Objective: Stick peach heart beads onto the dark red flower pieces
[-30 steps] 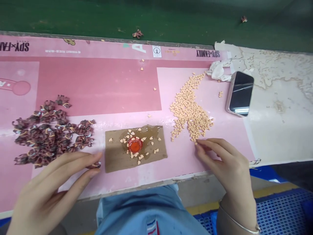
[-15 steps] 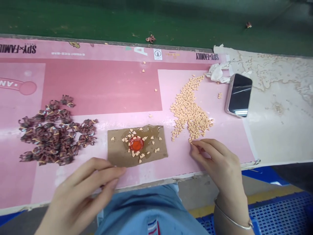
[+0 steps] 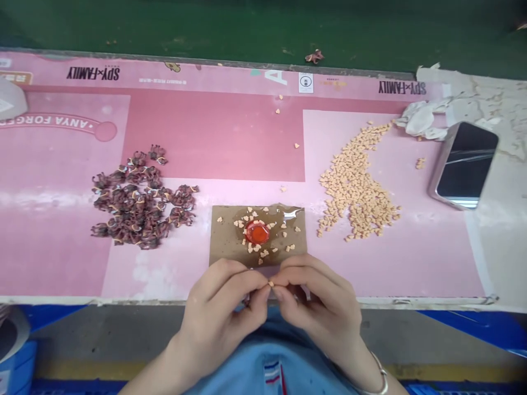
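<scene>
Fingertips of my left hand [image 3: 230, 299] and my right hand [image 3: 319, 293] meet in front of the brown card, pinching a tiny beige piece [image 3: 270, 283] between them. The brown card [image 3: 224, 249] carries a small red dish [image 3: 257, 233], scattered beige pieces and a wet, shiny patch. To the right lies a spread pile of small beige pieces [image 3: 354, 186]. A heap of dark reddish-brown figures [image 3: 135, 211] sits at the left. Whether my left fingers hold anything more is hidden.
A phone [image 3: 466, 164] lies at the right beside crumpled white tissue [image 3: 420, 118]. Behind the pink printed table cover [image 3: 214, 137] runs a green surface [image 3: 206, 33] with one dark figure [image 3: 314, 56] on it. A whitish object [image 3: 11, 99] shows at the left edge.
My right hand has moved left from the beige pile, and my left hand has moved right, so their fingertips now meet at a beige piece. The view has shifted left.
</scene>
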Motion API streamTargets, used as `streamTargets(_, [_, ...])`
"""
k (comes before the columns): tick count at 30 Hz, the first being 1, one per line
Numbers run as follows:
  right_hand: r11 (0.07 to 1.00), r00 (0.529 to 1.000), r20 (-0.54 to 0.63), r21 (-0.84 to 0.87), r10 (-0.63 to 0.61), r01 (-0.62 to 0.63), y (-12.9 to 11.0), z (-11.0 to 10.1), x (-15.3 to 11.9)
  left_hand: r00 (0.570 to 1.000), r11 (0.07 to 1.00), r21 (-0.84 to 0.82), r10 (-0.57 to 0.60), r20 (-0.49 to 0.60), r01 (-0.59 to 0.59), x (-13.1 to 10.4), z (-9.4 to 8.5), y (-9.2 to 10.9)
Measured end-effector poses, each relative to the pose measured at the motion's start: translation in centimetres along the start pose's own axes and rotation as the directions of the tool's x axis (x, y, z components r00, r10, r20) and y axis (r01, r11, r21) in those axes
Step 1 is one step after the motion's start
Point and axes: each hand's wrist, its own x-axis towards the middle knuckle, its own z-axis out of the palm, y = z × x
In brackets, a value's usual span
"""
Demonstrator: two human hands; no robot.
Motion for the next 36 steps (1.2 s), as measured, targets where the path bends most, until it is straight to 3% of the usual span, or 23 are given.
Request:
streamTargets(10, [0.973, 0.993, 0.035, -0.199, -0.114, 0.119, -0.5, 0.7, -0.2, 0.995, 0.989, -0.112, -0.100, 0.009, 0.101, 0.6, -0.4, -0.7])
streamTargets(28, [1.000, 1.000, 0.006, -0.015, -0.005, 0.005, -0.2, 1.1, 0.4, 0.996, 0.988, -0.127, -0.086, -0.023, 0.083, -0.2, -0.2, -1.1])
streamTargets(36, [0.993, 0.998, -0.043, -0.109, -0.039, 0.034, -0.1, 1.2, 0.8, 0.997, 0.990, -0.119, -0.077, -0.014, 0.074, 0.0, -0.1, -1.6])
